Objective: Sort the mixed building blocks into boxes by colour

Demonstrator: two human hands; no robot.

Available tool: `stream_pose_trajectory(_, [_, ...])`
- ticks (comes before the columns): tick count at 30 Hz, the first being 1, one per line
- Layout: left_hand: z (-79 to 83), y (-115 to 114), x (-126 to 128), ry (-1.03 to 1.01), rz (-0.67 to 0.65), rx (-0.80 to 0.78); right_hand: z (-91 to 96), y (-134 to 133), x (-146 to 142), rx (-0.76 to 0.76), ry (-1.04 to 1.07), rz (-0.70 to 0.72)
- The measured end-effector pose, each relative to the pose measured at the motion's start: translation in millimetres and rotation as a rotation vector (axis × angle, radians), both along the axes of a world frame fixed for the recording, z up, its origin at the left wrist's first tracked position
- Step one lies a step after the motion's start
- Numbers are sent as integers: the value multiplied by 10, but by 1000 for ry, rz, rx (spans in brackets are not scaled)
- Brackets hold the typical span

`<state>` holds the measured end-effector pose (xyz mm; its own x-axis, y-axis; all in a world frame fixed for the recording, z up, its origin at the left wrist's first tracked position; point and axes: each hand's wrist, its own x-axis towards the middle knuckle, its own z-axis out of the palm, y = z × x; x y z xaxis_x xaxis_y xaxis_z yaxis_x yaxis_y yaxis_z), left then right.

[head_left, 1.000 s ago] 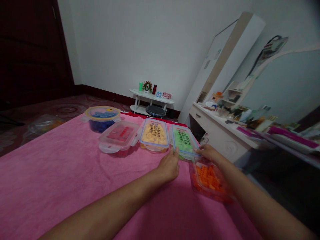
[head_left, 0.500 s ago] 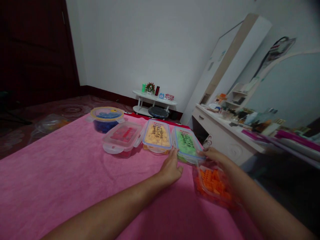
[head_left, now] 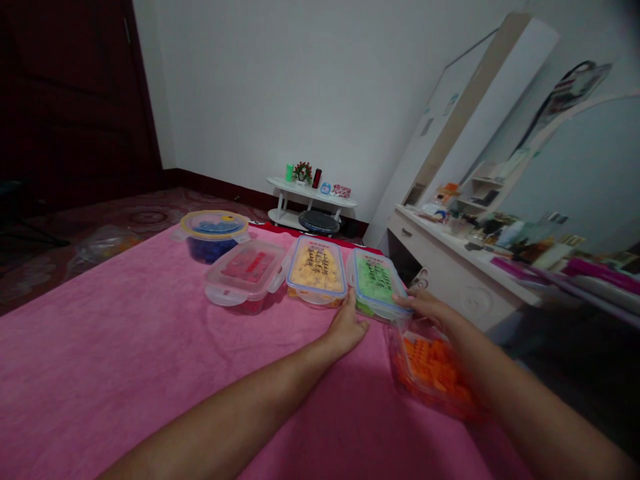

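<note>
A clear plastic food container [head_left: 376,280] with a blue-edged lid and dark writing holds light green pieces. My left hand [head_left: 347,327] is at its near left corner, index finger stretched out against the side and thumb apart. At the near right corner, my right hand [head_left: 423,305] has its fingers closed on the edge; its far fingers are hidden. A matching container with yellow pieces [head_left: 317,270] stands just left of it. Under my right forearm sits a clear box of orange pieces [head_left: 433,367], partly covered by the arm.
A container with red contents [head_left: 247,270] and a round one with blue contents [head_left: 213,233] stand farther left on the pink cloth [head_left: 125,347]. A white dresser [head_left: 445,267] is at the right. Behind stands a low white shelf [head_left: 300,190].
The view has shifted slightly. Both hands stay at the green-filled container's near corners, and the containers show no clear movement relative to each other.
</note>
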<state>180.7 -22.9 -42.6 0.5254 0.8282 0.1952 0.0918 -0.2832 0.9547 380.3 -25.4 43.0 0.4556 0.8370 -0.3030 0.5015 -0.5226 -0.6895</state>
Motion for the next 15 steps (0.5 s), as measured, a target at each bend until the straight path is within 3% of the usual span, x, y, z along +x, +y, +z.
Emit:
stream_pose_trajectory(4, [8, -107, 14, 136, 38, 137, 6, -36, 25, -26, -58, -19])
stream_pose_trajectory(8, [29, -120, -21, 175, 5, 173, 180, -209, 166, -48, -127, 20])
stream_pose_trajectory(12, [21, -125, -163, 155, -43, 222, 301, -618, 530, 29, -161, 27])
stream_pose_trajectory(15, [39, -216, -357, 204, -114, 226, 233, -1012, 764, 2, -49, 56])
